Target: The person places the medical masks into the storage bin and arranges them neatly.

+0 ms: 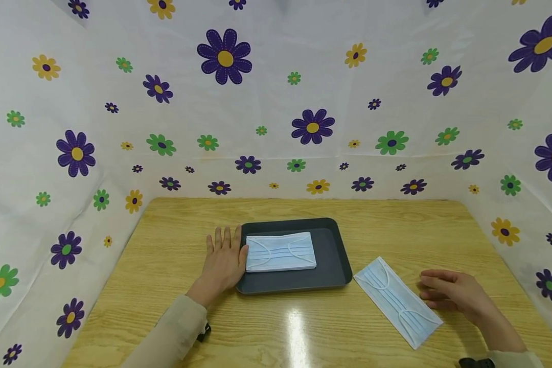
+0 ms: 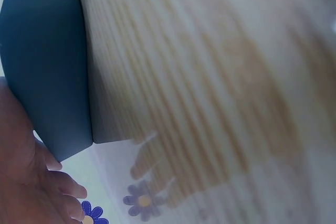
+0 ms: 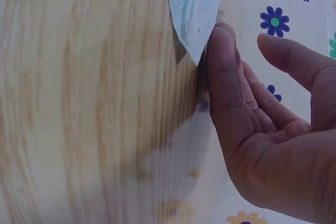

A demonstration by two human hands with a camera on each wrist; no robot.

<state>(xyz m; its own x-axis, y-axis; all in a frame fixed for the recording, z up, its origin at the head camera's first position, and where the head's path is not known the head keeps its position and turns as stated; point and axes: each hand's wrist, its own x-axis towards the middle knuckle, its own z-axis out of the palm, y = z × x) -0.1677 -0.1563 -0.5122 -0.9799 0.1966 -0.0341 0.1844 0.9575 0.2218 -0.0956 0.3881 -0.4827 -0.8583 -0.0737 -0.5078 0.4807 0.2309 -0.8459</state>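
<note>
A stack of light blue face masks (image 1: 280, 251) with white ear loops lies in the left part of a dark grey tray (image 1: 331, 283). My left hand (image 1: 224, 260) rests at the tray's left edge, its fingers straight. In the left wrist view, that hand (image 2: 31, 182) is beside the tray's wall (image 2: 47, 61). A separate face mask (image 1: 397, 301) lies slantwise on the table, right of the tray. Close to its right side is my right hand (image 1: 457, 296), holding nothing. The right wrist view shows the thumb apart from the fingers (image 3: 223, 72), near the mask's corner (image 3: 197, 30).
The wooden table (image 1: 188, 214) reflects light near its front. White cloth (image 1: 267, 102) printed with flowers stands behind the table and along both sides. Each wrist wears a dark strap, seen below the left sleeve (image 1: 179, 327).
</note>
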